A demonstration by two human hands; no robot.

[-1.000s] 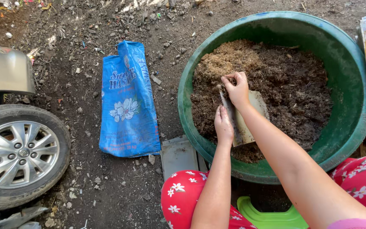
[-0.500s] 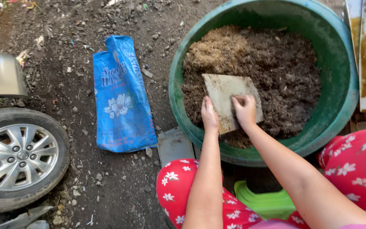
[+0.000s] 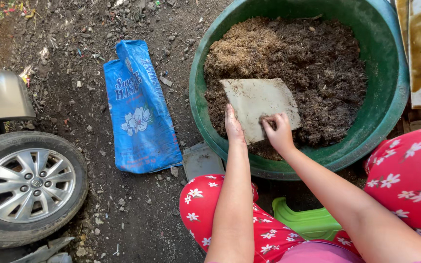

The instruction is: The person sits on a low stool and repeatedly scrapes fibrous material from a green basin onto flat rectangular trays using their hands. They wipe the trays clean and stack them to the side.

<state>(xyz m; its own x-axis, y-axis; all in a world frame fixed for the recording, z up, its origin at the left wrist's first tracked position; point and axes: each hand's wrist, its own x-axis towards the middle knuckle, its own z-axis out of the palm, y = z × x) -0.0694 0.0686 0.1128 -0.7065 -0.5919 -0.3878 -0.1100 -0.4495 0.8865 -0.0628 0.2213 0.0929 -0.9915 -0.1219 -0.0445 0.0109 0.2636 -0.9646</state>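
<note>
Head view, near to far: green stool point(image 3: 308, 221) under the seated person; left hand point(image 3: 233, 125) flat and released against the near edge of a pale flat board point(image 3: 260, 107), right hand point(image 3: 278, 134) pinching its corner, so the board lies steadied on the soil mix point(image 3: 317, 63) inside the green basin point(image 3: 391, 117); blue sack point(image 3: 140, 112) flat on the ground beside.
</note>
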